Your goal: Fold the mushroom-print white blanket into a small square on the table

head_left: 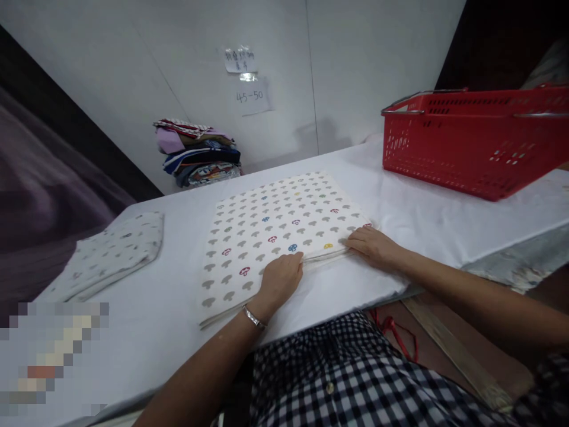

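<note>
A folded white cloth printed with small mushrooms point(275, 225) lies flat on the white table point(435, 219) in front of me. My left hand point(280, 279) rests on its near edge, fingers curled over the fold and pinching the layers. My right hand point(371, 244) lies at the cloth's near right corner, fingers pressed together against the edge of the layers. A thin bracelet sits on my left wrist.
A second folded patterned cloth point(113, 252) lies at the table's left. A stack of folded clothes point(200, 151) stands against the back wall. A red plastic basket point(475, 142) sits at the far right. Paper notes hang on the wall.
</note>
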The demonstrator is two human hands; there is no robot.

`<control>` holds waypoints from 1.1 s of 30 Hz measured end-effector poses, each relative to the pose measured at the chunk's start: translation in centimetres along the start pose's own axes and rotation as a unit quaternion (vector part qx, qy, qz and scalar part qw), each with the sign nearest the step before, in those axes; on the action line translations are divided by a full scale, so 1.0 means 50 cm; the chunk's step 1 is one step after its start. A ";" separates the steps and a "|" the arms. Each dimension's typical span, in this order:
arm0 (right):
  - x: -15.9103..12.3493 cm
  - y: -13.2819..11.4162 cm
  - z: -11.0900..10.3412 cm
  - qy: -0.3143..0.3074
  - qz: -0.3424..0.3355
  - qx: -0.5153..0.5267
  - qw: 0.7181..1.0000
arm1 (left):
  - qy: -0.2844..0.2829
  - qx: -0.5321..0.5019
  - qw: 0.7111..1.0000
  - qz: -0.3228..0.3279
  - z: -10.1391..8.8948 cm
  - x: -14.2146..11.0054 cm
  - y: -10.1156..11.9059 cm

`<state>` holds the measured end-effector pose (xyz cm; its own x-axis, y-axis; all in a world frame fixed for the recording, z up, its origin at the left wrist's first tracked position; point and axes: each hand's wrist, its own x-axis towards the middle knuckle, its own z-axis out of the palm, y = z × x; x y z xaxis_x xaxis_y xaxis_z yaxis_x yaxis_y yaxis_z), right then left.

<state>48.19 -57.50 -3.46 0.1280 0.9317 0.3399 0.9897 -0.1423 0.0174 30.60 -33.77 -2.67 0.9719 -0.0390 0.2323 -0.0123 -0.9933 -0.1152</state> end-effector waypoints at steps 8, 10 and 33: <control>0.017 0.008 -0.011 0.066 0.014 -0.080 0.995 | 0.117 0.051 0.989 0.080 -0.002 0.004 -0.008; 0.016 0.011 -0.008 0.083 0.017 -0.100 0.991 | 0.154 0.056 0.983 0.085 0.001 0.007 -0.010; -0.004 0.001 -0.024 -0.084 -0.066 -0.064 0.992 | -0.007 0.059 0.992 0.107 -0.007 -0.014 0.019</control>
<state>48.13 -58.09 -2.42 0.0181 0.9861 0.1652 0.9836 -0.0471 0.1738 29.81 -34.72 -2.61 0.9533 -0.2451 0.1763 -0.1920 -0.9427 -0.2727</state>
